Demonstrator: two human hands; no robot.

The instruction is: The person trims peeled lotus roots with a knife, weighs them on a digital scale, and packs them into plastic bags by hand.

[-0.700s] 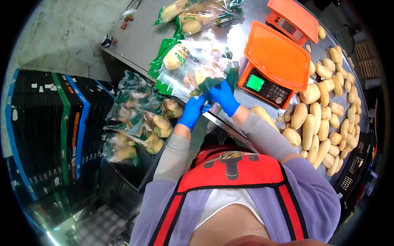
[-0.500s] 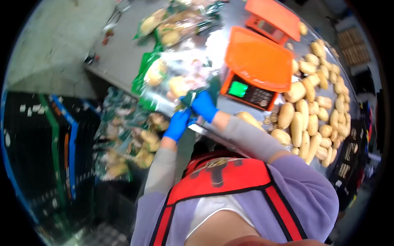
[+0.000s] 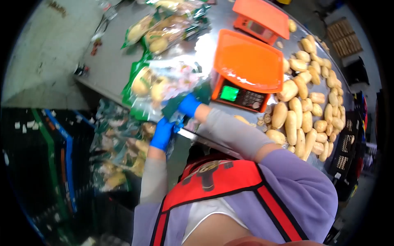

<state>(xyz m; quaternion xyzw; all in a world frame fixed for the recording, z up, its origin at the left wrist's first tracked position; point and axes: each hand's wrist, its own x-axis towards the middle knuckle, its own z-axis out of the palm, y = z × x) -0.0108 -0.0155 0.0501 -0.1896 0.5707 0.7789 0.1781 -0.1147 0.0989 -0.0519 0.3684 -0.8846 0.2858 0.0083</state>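
A clear plastic bag with green parts (image 3: 158, 84) lies at the table's near edge, with potatoes and pinkish pieces inside. My right hand (image 3: 189, 105), in a blue glove, is closed on the bag's dark green end. Just below and to the left, my left hand (image 3: 161, 134), also blue-gloved, is closed at the same end, touching or very near the bag. What its fingers pinch is too blurred to make out. Right of the bag stands an orange scale (image 3: 248, 61) with a lit green display and a bare pan.
More filled bags (image 3: 164, 30) lie farther back on the metal table (image 3: 106, 61). A second orange scale (image 3: 262, 18) stands behind the first. Loose potatoes (image 3: 301, 117) spread over the right side. Below the table's left edge are several filled bags (image 3: 119, 151) beside dark crates (image 3: 33, 164).
My hands have moved slightly apart, the left one lower along the bag's end. The dark green end looks more spread out. The whole view has shifted a little.
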